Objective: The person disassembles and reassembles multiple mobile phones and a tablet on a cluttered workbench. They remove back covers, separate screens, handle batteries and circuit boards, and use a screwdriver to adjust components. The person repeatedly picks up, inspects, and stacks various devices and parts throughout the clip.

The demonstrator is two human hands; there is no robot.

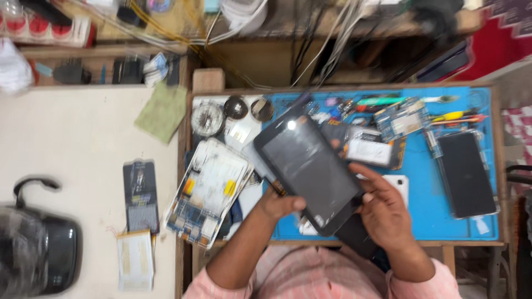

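Observation:
A dark tablet screen panel (310, 166) is held tilted above the blue work mat (432, 210). My left hand (280, 205) grips its near left edge, and a thin tool tip pokes out beside the thumb. My right hand (382, 207) holds its right edge, fingers curled onto the glass. Under the panel lies an opened tablet body (209, 191) showing a white inner plate and circuit board. Another dark slab (357, 238) sits below the panel near my right wrist.
A black phone (466, 174) lies at the mat's right. Circuit boards (399, 122), screwdrivers and small parts crowd the mat's far edge. On the white table at left lie a dark phone back (139, 196), a pale battery (136, 260), a green cloth (163, 113) and a black device (41, 249).

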